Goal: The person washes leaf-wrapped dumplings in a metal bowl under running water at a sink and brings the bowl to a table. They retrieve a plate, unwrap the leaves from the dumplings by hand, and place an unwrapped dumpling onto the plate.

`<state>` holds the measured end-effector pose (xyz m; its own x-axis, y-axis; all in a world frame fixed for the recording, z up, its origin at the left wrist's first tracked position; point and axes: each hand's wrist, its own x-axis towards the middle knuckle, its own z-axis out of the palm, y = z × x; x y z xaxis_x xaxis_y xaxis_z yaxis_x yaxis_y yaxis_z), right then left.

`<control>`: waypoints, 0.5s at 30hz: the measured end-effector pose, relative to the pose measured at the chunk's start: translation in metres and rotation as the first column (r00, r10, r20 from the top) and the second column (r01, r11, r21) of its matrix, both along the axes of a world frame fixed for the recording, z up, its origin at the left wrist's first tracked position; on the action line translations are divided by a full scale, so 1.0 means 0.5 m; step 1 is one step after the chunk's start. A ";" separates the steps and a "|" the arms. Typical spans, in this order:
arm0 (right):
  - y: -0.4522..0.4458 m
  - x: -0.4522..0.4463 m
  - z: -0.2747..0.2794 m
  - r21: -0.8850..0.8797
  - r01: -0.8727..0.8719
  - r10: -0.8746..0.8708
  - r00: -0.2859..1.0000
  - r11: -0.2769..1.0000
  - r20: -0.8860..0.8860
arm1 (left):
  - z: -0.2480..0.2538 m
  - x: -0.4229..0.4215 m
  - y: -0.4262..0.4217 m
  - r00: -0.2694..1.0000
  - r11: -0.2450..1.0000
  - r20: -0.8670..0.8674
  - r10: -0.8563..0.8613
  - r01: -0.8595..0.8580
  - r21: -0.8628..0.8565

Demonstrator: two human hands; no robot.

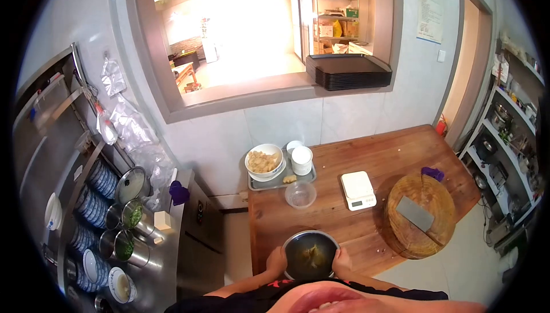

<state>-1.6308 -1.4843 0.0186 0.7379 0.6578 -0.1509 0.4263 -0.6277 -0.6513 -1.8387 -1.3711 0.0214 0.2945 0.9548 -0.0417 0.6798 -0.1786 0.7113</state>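
A round metal bowl point(298, 266) with a dark inside is held at the table's near edge, with some yellowish food in it that I cannot name. My left hand point(277, 262) grips its left rim and my right hand point(342, 262) grips its right rim; most of the fingers are hidden. Beyond the bowl sits a clear plastic bowl point(301, 195). A white kitchen scale point(357, 190) stands to the right of that. Farther right, a cleaver point(415, 214) lies flat on a round wooden chopping block point(401, 245).
A grey tray point(258, 184) at the wooden table's point(366, 148) back left bears a white bowl of pale food and stacked white dishes. Left is a steel counter with bowls and pots of chopped greens point(133, 216). Black trays point(348, 72) are piled on the window ledge.
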 end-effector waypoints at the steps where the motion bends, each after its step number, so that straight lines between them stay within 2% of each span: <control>1: 0.001 0.000 -0.005 0.026 0.005 -0.005 1.000 1.000 0.014 | -0.007 -0.004 0.000 1.000 1.000 -0.003 -0.007 0.007 -0.016; 5: -0.001 0.002 -0.021 0.091 0.004 -0.006 1.000 0.996 0.015 | 0.013 0.003 -0.002 1.000 0.997 0.009 0.028 -0.028 -0.071; 9: -0.006 -0.001 -0.005 0.105 -0.022 0.023 1.000 0.994 -0.008 | -0.002 -0.005 -0.002 0.995 1.000 0.096 -0.008 0.011 -0.023; 12: -0.005 0.005 -0.027 0.093 -0.026 0.027 1.000 0.995 -0.008 | -0.001 -0.004 0.000 0.996 0.997 0.093 -0.005 0.011 -0.073; 15: -0.008 0.007 -0.025 0.130 -0.034 0.039 0.999 0.991 -0.034 | -0.006 -0.003 -0.002 0.992 0.999 0.127 -0.005 0.010 -0.034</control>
<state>-1.6271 -1.4882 0.0059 0.7085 0.7000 -0.0892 0.4220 -0.5216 -0.7415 -1.8401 -1.3723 0.0184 0.3067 0.9511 -0.0366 0.5823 -0.1571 0.7976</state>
